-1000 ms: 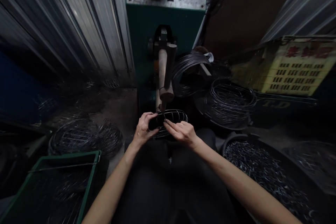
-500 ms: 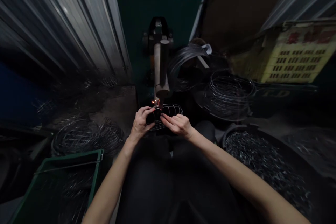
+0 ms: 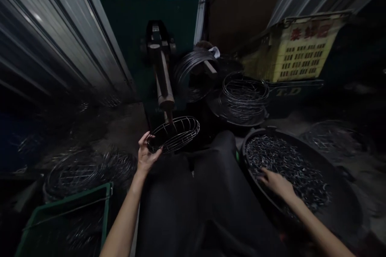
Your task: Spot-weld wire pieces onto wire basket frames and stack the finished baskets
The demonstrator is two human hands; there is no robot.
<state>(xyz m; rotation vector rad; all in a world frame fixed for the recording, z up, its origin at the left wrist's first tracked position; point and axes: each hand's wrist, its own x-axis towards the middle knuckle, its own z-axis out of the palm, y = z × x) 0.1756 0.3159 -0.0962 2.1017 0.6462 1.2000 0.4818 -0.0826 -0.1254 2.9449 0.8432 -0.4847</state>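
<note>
One-handed, grips wire basket (image 3: 180, 139) by one side before machine (image 3: 126, 18) with left hand (image 3: 146, 157), presumably for steadiness; dips right hand (image 3: 279, 185) to metal pieces (image 3: 280, 154) right of machine, cannot tell if grasping any.

This looks like a metal workshop. A green machine (image 3: 123, 24) stands by a corrugated metal wall (image 3: 69, 28), near coiled wire (image 3: 188, 62) and a basin (image 3: 346, 204) of small metal pieces (image 3: 277, 156).

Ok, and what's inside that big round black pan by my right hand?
The black pan holds a heap of small, curved metal pieces, with your right hand over part of it. Whatever lies beneath the top layer or behind the hand is covered.
</note>
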